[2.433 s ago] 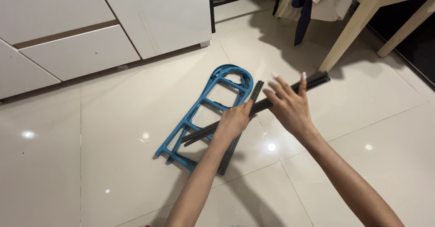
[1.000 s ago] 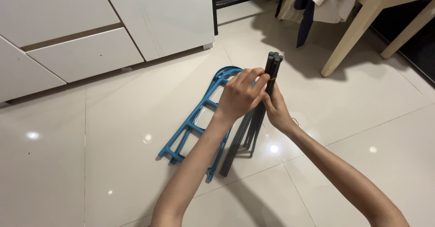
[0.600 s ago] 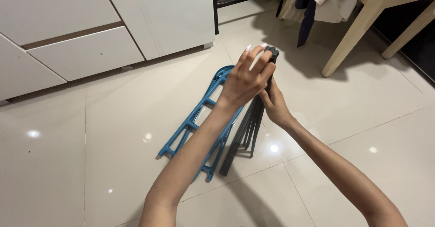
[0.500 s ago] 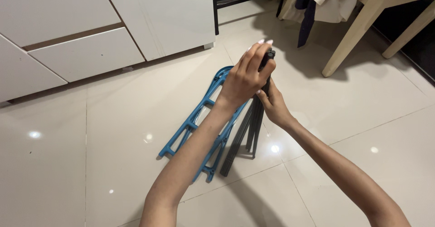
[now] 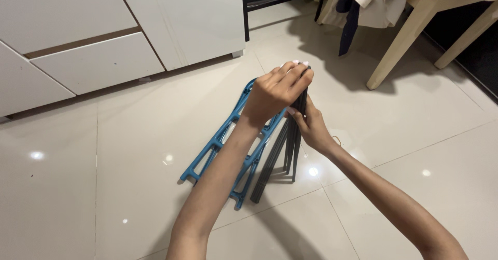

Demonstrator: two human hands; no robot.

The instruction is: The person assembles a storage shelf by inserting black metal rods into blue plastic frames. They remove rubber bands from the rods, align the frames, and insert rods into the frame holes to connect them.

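A bundle of black rods (image 5: 291,146) stands upright on the tiled floor, its lower ends splayed a little. My left hand (image 5: 275,93) is closed over the top of the bundle, covering the rod ends. My right hand (image 5: 310,128) grips the rods just below, from the right side. A blue plastic ladder-shaped frame (image 5: 222,141) lies flat on the floor directly left of the rods and partly under my left forearm. Another black rod (image 5: 261,182) lies on the floor beside the frame.
White cabinet drawers (image 5: 93,58) run along the back left. A cream wooden table leg (image 5: 397,42) stands at the back right with clothes (image 5: 363,3) draped above it. A black metal frame (image 5: 270,1) is behind. Glossy floor tiles (image 5: 78,187) surround me.
The rod bundle went from held slanted in the air to standing upright on the floor. My left hand moved up over its top and closed down; my right hand stayed gripping below.
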